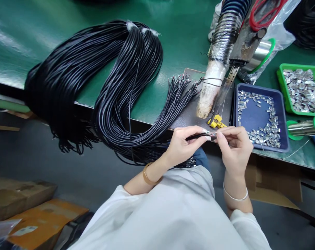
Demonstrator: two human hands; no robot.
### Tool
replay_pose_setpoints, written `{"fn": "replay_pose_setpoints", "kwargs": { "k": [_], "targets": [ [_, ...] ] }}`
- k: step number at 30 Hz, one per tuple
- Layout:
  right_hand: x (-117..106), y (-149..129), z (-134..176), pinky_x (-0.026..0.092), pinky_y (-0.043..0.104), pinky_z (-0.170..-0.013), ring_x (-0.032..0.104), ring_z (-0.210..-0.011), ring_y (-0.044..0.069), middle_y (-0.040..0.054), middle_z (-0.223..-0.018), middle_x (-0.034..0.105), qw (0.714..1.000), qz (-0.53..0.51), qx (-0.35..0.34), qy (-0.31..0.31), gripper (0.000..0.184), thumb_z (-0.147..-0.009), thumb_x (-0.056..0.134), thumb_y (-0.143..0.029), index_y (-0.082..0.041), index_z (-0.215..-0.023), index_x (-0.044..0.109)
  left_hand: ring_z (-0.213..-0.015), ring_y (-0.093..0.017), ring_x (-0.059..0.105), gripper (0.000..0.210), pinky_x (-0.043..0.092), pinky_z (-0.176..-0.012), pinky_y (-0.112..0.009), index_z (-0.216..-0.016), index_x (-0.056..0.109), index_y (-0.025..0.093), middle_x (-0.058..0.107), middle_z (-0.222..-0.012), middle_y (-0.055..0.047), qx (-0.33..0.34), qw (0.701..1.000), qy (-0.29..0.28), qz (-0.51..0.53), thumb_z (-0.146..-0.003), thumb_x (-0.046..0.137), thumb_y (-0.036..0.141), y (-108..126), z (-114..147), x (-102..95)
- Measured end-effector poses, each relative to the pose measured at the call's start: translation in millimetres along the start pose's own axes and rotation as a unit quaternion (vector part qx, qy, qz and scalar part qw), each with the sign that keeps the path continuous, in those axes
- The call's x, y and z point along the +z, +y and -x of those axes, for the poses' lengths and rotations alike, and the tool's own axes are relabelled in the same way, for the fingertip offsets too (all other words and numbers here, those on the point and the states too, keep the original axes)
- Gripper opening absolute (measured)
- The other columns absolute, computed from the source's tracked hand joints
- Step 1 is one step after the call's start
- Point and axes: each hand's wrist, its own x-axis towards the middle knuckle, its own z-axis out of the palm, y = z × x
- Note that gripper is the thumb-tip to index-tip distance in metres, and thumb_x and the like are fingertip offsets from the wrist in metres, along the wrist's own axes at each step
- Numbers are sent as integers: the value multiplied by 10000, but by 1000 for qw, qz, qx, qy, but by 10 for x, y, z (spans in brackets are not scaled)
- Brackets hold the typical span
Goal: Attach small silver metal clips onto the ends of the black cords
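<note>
Between the thumb and fingers of my left hand [185, 145] is the end of a black cable [195, 136], pinched close to its stripped tip. My right hand [234, 146] meets it at the table's front edge, thumb and forefinger pinching at the thin wires of that tip. Whether a small metal piece is in the right fingers too is hard to make out. A large bundle of black cables [126, 93] drapes over the edge to the left, its stripped ends fanned toward the middle. Right of my right hand lies a blue tray [261, 113] of small metal connectors.
A soldering iron [226, 88] in a stand points down beside a wrapped extraction hose [211, 80], above a yellow clip-like piece [216, 121]. Farther right are a green tray [282, 88] of metal parts and a spool of solder wire [301, 128]. Cardboard boxes [43, 218] lie below left.
</note>
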Motion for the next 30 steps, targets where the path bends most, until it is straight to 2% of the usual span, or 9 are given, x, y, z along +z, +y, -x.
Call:
{"fn": "replay_pose_setpoints", "kwargs": {
  "k": [3,5,11,14,17,21,24,28,30],
  "targets": [
    [-18,45,-39,566,238,-585,650,-647,112,-25,-772,650,989,-102,62,-89,149,-879,671,-279,-212,-823,550,-615,-102,603,179,499,-631,-212,-831,742,118,704,-712,-47,-10,998,-62,32,-851,702,291,14,-2,-56],
    [-19,60,-47,560,241,-584,635,-636,111,-31,-750,637,985,-122,62,-107,164,-880,668,-286,-213,-815,535,-591,-97,591,218,496,-622,-211,-820,737,112,675,-658,-35,-38,992,-93,73,-869,686,318,11,-9,-72],
    [-8,4,35,571,266,-682,655,-756,130,4,-830,667,999,30,-27,-5,102,-868,678,-237,-214,-830,586,-572,-72,545,206,462,-578,-183,-862,714,110,649,-672,-14,-76,989,-70,106,-867,688,315,-44,11,-40],
    [-15,-12,50,574,258,-671,656,-736,125,-1,-825,668,999,33,-18,-19,95,-869,679,-235,-215,-835,592,-749,-107,632,175,509,-716,-193,-898,719,117,721,-852,-55,-47,992,-69,92,-870,682,285,-67,15,-31],
    [-16,-5,38,581,240,-673,661,-731,115,-10,-825,669,1000,18,-3,-24,87,-869,681,-228,-214,-840,600,-806,-128,644,185,515,-761,-209,-924,736,118,738,-892,-64,-34,994,-79,72,-884,666,285,-69,3,-49],
    [1,19,24,586,240,-674,670,-745,116,-11,-839,677,1000,10,-1,-26,79,-869,682,-217,-215,-850,605,-715,-113,599,196,487,-696,-209,-869,746,122,712,-801,-44,-26,995,-79,48,-884,668,301,-59,-16,-83],
    [29,47,28,586,248,-656,672,-726,118,-12,-839,679,999,1,-4,-32,83,-872,673,-198,-217,-854,594,-580,-80,500,235,421,-580,-200,-809,715,115,603,-633,-4,-51,994,-80,60,-889,661,330,-70,-19,-83],
    [71,82,62,593,273,-723,708,-794,139,-5,-859,709,988,96,-114,38,111,-837,700,-146,-221,-871,625,-510,-58,436,267,357,-511,-190,-787,669,108,502,-545,31,-93,987,-69,113,-869,686,362,-92,-32,-39],
    [65,76,82,579,245,-631,705,-683,123,-15,-820,714,988,93,-102,66,109,-849,691,-152,-220,-911,633,-488,-50,428,282,338,-481,-184,-843,670,102,509,-560,34,-109,981,-55,150,-834,723,378,-94,-49,-13]
  ]
}}
